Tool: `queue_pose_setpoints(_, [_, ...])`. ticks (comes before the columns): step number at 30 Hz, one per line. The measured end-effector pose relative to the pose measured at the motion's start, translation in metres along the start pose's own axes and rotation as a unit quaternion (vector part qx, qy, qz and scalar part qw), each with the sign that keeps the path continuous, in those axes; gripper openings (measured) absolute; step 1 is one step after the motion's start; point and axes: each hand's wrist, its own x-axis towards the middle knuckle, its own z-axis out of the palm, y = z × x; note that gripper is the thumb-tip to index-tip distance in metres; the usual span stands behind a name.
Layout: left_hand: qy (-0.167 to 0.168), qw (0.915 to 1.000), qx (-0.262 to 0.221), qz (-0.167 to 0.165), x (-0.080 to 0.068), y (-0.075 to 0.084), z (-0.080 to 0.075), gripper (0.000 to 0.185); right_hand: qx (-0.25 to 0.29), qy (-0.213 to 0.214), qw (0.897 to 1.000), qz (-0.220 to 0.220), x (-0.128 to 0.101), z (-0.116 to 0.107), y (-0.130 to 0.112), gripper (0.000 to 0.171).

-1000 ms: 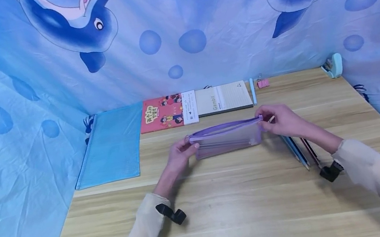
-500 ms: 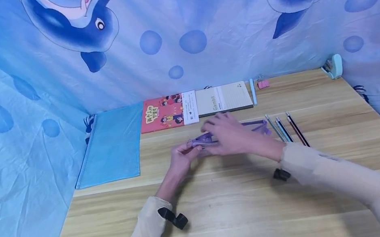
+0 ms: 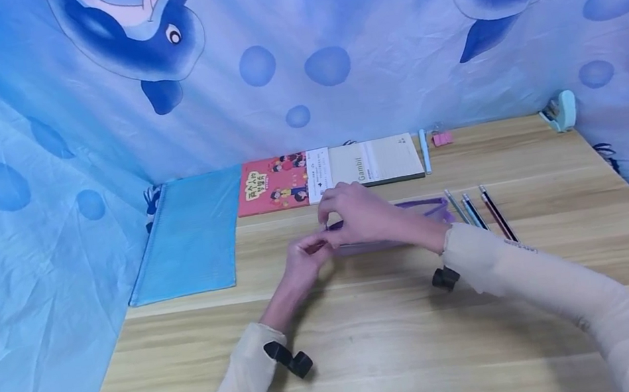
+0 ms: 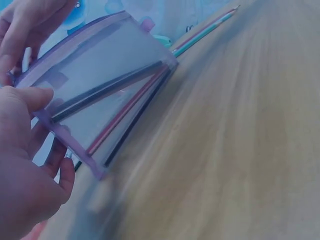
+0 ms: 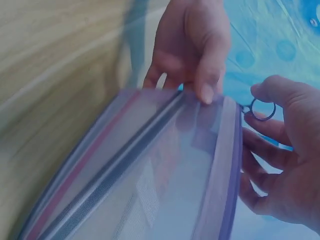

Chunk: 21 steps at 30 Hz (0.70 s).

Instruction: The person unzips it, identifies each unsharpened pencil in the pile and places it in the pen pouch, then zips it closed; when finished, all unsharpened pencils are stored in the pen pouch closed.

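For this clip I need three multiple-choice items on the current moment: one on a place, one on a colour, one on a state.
1. Where do the loose pencils lie on the table?
A. Just right of the pouch
B. On the blue folder
C. At the table's near edge

2. What colour is the trim of the mesh pouch?
A. Green
B. Purple
C. Orange

3. What is the left hand doing?
A. Resting flat on the table
B. Holding a pencil
C. Gripping the pouch's end

Answers:
1. A: the head view shows them beside the pouch's right end, by the right sleeve.
2. B: both wrist views show purple edging and zip band.
3. C: the left wrist view shows thumb and fingers pinching the pouch's end, while the right hand holds the zip's ring pull.
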Motion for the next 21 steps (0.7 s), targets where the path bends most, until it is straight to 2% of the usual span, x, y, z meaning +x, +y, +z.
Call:
queue_pose_setpoints(4, [-0.004, 0.9995, 0.013, 0.027, 0.002, 0.011, -0.001, 0.032, 0.032, -0.015, 0.999, 0.016, -0.008, -0.006, 0.008, 0.027])
queue_pose_setpoints(8, [-0.007, 0.9973, 0.031, 0.067, 0.005, 0.014, 0.000, 0.025, 0.037, -0.013, 0.999, 0.024, -0.016, -0.004, 0.013, 0.026])
queue_pose_setpoints(10, [-0.004, 0.9966, 0.037, 0.073, 0.005, 0.013, 0.001, 0.022, 0.035, -0.003, 0.999, 0.020, -0.020, -0.003, 0.016, 0.023])
queue_pose_setpoints(17, [0.055, 0.9965, 0.058, 0.024, 0.000, 0.011, -0.004, 0.021, 0.024, 0.037, 0.998, 0.039, -0.048, -0.008, 0.043, 0.021])
queue_pose_setpoints(21, [0.063, 0.9957, 0.064, 0.021, 0.002, 0.013, -0.011, 0.023, 0.019, 0.059, 0.996, 0.058, -0.073, -0.022, 0.068, 0.019])
